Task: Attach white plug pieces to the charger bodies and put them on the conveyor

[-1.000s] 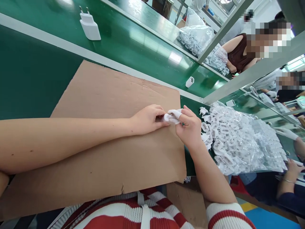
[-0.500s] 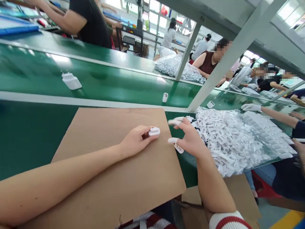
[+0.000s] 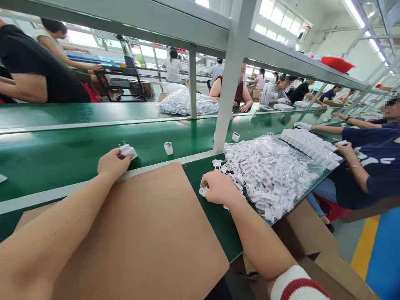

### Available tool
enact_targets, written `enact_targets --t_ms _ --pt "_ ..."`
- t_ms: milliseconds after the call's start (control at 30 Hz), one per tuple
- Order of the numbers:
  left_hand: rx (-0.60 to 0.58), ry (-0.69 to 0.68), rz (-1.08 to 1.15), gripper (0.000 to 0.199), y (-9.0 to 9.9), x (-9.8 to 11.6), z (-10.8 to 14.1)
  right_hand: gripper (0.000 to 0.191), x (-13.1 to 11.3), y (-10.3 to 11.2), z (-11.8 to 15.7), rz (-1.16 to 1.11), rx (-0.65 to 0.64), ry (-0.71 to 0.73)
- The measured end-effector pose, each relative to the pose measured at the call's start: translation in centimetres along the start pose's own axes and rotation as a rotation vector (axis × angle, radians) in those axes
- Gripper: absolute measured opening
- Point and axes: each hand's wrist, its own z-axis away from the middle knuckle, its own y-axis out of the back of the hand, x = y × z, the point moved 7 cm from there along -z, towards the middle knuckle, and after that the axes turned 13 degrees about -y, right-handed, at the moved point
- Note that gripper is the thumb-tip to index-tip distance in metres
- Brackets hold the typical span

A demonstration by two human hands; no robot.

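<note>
At the cardboard's (image 3: 150, 233) twelve o'clock, the left hand (image 3: 113, 164) grips a white plug charger (image 3: 129, 151); loose fingers could drop it. At two, the right hand (image 3: 219, 187) curls over a white piece (image 3: 204, 192), held or not, I can't tell.

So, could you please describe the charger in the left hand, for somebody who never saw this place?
Find the brown cardboard, then the long green strip beyond its far edge. There, the left hand grips a white charger. Its two pins point up, while the white block to its right stands untouched, with no pins showing.
</note>
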Motion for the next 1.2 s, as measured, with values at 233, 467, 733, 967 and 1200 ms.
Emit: enact_targets --t_ms 233,467,733,967,1200 --pt "0.310 -0.249 -0.172 0.087 -1.2 6.0 1.0 0.016 -0.1 0.0 -0.6 -0.375 0.138 -0.039" --pt "-0.072 0.007 -0.089 0.060 -8.0 7.0 -2.9 0.038 -0.3 -3.8 -2.4 -1.034 -0.212 -0.092" --pt "-0.133 -0.310 0.185 0.043 -4.3 9.9 5.3 0.043 -1.5 -3.3 -2.1 -1.303 -0.337 -0.063" --pt "-0.318 -0.463 0.442 0.039 -2.9 11.6 18.7 0.020 -2.6 -2.6 -0.3 -0.892 -0.080 0.133" --pt "-0.294 -0.474 0.626 0.028 -3.7 11.0 19.1 0.022 -5.7 -1.6 2.7 -0.543 0.212 0.464"
